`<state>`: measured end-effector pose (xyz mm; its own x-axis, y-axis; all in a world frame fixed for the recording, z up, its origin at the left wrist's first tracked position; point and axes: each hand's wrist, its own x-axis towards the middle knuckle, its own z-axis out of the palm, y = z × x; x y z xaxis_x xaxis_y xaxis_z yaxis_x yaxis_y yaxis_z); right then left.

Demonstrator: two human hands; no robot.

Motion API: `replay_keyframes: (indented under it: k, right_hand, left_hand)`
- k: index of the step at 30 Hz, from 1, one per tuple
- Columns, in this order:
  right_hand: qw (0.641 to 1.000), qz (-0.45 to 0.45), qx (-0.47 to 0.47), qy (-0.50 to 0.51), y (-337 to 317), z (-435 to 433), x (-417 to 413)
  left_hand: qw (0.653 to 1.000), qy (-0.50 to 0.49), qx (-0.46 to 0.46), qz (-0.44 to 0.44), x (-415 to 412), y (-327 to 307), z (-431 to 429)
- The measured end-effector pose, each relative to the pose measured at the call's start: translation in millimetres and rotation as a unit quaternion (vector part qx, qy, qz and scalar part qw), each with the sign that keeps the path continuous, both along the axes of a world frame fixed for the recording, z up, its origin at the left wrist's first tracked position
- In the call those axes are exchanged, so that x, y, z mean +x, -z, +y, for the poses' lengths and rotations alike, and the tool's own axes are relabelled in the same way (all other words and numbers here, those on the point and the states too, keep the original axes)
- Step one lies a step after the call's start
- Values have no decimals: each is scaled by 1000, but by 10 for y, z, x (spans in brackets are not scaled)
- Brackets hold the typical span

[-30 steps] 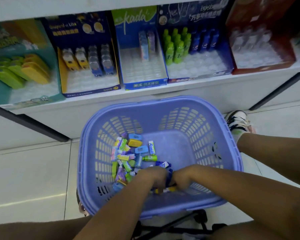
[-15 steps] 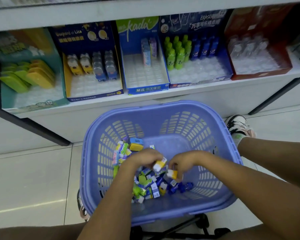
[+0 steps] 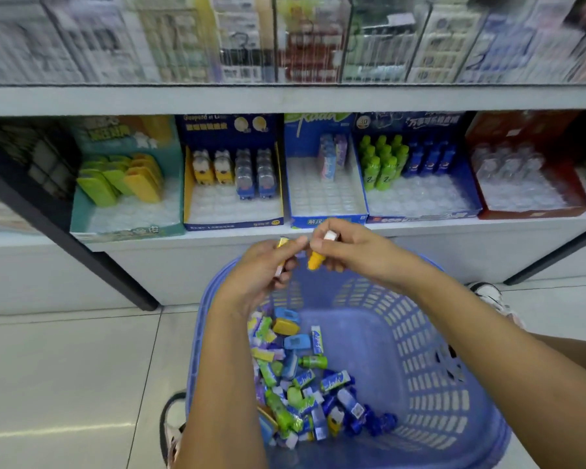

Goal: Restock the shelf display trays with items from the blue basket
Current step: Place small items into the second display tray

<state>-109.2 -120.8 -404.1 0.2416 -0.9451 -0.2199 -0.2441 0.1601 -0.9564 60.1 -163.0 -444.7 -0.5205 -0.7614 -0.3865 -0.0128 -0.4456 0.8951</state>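
Note:
The blue basket (image 3: pixel 430 374) stands below me with several small wrapped items (image 3: pixel 295 384) heaped at its left and front. Above its far rim, my left hand (image 3: pixel 257 275) grips a small yellow-and-white item (image 3: pixel 280 257). My right hand (image 3: pixel 349 252) pinches another yellow item with a white cap (image 3: pixel 317 258) right beside it; the two hands almost touch. Behind them the shelf carries display trays: a teal tray (image 3: pixel 129 221), a navy and yellow tray (image 3: pixel 232 214) with yellow and blue items at its back, a blue tray (image 3: pixel 325 201), a dark blue bottle tray (image 3: pixel 420 201) and a red tray (image 3: pixel 528 198).
An upper shelf (image 3: pixel 291 96) with blurred packaged goods overhangs the trays. A dark diagonal post (image 3: pixel 82 245) runs down at the left of the trays. Pale floor tiles lie left of the basket, and shoes (image 3: pixel 491 296) show beside it at right and lower left.
Both hands rose out of the basket, each with a small yellow item, up to the front of the lower shelf. The camera tilted up, so the upper shelf came into view.

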Motion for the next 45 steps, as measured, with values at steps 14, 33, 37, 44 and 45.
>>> replay_keyframes:
  k: [14,33,37,44,45]
  right_hand:
    - [976,119,-168,71,-230,-940,913]
    - [871,394,-293,7,-80,-1919,1357]
    - [849,460,-253,-60,-210,-1879,1374]
    - [994,62,13,88,-280,-1211,1326]
    - [994,28,88,59,-282,-1144,1297]
  left_hand:
    - [937,-326,-124,11,521,-121,-224]
    - [904,-416,-34,98,879,-110,-365]
    - [905,-403,-57,125,917,-120,-288]
    - [879,-442,-102,146,862,-180,-271]
    - [883,-429,-137,131,854,-195,-265]
